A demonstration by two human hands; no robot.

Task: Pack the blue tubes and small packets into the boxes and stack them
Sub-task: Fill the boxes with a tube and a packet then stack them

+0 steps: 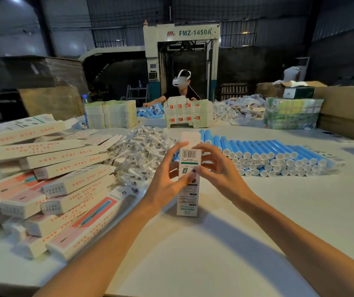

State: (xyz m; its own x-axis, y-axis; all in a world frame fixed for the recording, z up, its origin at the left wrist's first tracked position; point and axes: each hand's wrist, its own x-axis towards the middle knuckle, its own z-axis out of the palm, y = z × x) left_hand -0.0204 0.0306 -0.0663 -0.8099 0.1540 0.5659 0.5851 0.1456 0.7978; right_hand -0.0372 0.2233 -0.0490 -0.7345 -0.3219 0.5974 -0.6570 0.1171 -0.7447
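The box [189, 156] stands upright on the surface [214, 243], flap open, its upper half inside the grip of the left hand [165, 181] and right hand [219, 168]. Tubes [279, 153] lie right of it, packets [141, 151] left.

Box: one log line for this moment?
box upright on table, flap open | left hand holds box | right hand holds box

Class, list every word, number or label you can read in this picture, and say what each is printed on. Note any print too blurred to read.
"FMZ-1450A": on the machine at the back; the red logo beside it is unreadable.
Upright box: barcode digits and small print too small to read.
Stacked boxes on the left: red print too blurred to read.
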